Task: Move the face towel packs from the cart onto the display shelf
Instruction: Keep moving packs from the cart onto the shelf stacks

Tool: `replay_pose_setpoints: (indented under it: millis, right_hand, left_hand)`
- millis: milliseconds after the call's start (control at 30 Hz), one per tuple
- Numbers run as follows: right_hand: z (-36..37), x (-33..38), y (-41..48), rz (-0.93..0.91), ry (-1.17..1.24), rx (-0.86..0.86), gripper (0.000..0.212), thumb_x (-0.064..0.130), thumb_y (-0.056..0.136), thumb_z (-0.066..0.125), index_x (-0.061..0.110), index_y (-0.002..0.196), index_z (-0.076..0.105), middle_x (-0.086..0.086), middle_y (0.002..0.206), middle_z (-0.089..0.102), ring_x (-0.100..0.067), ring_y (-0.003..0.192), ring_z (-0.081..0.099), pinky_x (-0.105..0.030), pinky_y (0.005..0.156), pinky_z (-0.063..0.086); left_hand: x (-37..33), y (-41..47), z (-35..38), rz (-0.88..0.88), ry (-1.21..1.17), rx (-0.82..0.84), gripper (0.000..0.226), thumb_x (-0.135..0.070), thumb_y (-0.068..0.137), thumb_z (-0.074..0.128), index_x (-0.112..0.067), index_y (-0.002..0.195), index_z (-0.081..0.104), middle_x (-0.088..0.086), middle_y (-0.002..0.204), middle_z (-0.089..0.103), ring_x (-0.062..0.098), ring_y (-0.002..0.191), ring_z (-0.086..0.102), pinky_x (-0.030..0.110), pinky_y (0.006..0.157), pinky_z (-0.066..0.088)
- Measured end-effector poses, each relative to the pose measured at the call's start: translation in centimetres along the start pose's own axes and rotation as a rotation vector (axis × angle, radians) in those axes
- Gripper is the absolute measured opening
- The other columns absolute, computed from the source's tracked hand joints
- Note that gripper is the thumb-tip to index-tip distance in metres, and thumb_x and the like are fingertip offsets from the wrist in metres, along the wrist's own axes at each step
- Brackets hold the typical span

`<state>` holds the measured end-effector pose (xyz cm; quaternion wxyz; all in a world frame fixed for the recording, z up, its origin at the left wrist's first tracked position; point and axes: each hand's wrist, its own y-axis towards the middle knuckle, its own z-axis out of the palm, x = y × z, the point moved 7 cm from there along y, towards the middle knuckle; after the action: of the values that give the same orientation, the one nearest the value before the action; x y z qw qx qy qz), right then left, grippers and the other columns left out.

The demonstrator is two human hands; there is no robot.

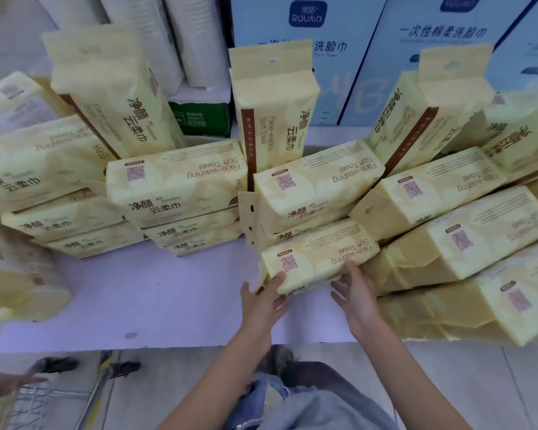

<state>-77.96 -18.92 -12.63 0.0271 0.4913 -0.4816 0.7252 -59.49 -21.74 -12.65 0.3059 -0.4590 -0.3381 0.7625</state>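
Nearby, stacked packs (180,187), blue boxes (333,29) behind, cart (28,398)

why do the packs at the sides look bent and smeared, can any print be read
Head view: the wide lens bows the outer packs; the far-left pack is blurred; print on the front pack, touched by the left hand and right hand, reads clearly; light is even, no hard shadows.

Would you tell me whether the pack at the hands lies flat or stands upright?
Lying flat: the pack shows its broad QR-code face upward.
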Motion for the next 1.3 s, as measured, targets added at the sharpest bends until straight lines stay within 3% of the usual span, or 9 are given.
replay_pose_setpoints:
  millis: [100,233,300,400,567,767,1000,1167,1300]
  right_hand:
    - [-0.4,-1.4,-1.5,-0.057,-0.214,0.042,0.045,0.028,0.097,0.05,0.017,0.139,0.039,-0.004,0.124,0.053,-0.021,0.102,0.059,-0.032,0.085,0.044]
    - [0.0,-2.7,-3.1,-0.258,-0.639,0.216,0.039,0.015,0.093,0.055,0.017,0.13,0.045,-0.007,0.125,0.055,-0.018,0.104,0.053,-0.027,0.086,0.038]
    - [0.5,-3.7,-3.6,-0.31,-0.82,0.362,0.038,0.017,0.093,0.056,0.018,0.13,0.047,-0.004,0.127,0.054,-0.015,0.108,0.05,-0.025,0.088,0.035]
    - [0.4,-4.8,-4.1,-0.355,-1.024,0.546,0.043,0.024,0.094,0.054,0.018,0.135,0.043,-0.002,0.133,0.051,-0.014,0.115,0.047,-0.023,0.089,0.034]
    - [-1.6,-5.8,-4.8,-0.441,-1.226,0.748,0.049,0.03,0.094,0.054,0.019,0.139,0.039,-0.003,0.135,0.05,-0.02,0.122,0.048,-0.026,0.092,0.037]
    - [-4.3,-8.9,-6.5,-0.439,-1.42,1.039,0.048,0.029,0.093,0.055,0.013,0.136,0.041,-0.006,0.136,0.051,-0.02,0.124,0.049,-0.029,0.099,0.038]
    - [-3.9,-13.9,-12.6,-0.462,-1.585,1.381,0.051,0.026,0.094,0.054,0.013,0.141,0.037,-0.007,0.136,0.049,-0.022,0.122,0.049,-0.037,0.104,0.037]
    - [-1.2,-18.3,-19.1,-0.512,-1.581,1.619,0.046,0.025,0.095,0.053,0.013,0.137,0.04,-0.006,0.132,0.05,-0.013,0.108,0.05,-0.022,0.088,0.036]
    - [1.7,-22.3,-24.0,-0.561,-1.609,1.766,0.047,0.025,0.094,0.053,0.014,0.138,0.039,-0.005,0.135,0.048,-0.014,0.109,0.05,-0.023,0.089,0.036]
  left_hand:
    - [-0.3,-0.6,-2.8,0.177,0.315,-0.072,0.088,-0.024,0.087,0.067,-0.024,0.151,0.006,0.005,0.142,0.045,0.025,0.118,0.055,0.04,0.096,0.048]
    - [0.3,-2.4,-6.0,0.34,0.726,-0.089,0.048,-0.034,0.089,0.061,-0.024,0.134,0.044,-0.001,0.136,0.052,0.01,0.115,0.05,0.026,0.095,0.039]
    - [0.9,-3.5,-7.2,0.396,0.865,-0.106,0.046,-0.036,0.09,0.06,-0.024,0.132,0.047,-0.006,0.133,0.053,0.004,0.113,0.046,0.017,0.09,0.033]
    - [2.4,-5.0,-8.7,0.42,0.926,-0.179,0.049,-0.038,0.09,0.06,-0.021,0.135,0.047,-0.006,0.135,0.05,0.009,0.122,0.046,0.015,0.09,0.032]
    - [7.0,-8.8,-9.8,0.441,0.837,-0.357,0.052,-0.038,0.091,0.059,-0.018,0.137,0.045,0.001,0.143,0.046,0.018,0.132,0.042,0.031,0.107,0.034]
    - [15.9,-14.7,-10.9,0.413,0.549,-0.623,0.05,-0.042,0.089,0.057,-0.021,0.134,0.049,-0.002,0.139,0.051,0.017,0.126,0.047,0.029,0.102,0.036]
    - [25.1,-21.9,-13.9,0.376,0.206,-0.929,0.039,-0.031,0.092,0.059,-0.02,0.129,0.053,-0.005,0.132,0.056,0.014,0.12,0.051,0.023,0.089,0.036]
    - [30.5,-26.2,-16.2,0.354,-0.074,-1.106,0.033,-0.027,0.092,0.059,-0.022,0.124,0.055,-0.008,0.122,0.056,0.015,0.117,0.052,0.023,0.091,0.037]
    - [33.4,-28.2,-18.8,0.333,-0.241,-1.187,0.028,-0.022,0.093,0.058,-0.023,0.121,0.055,-0.004,0.121,0.058,0.016,0.115,0.054,0.023,0.089,0.037]
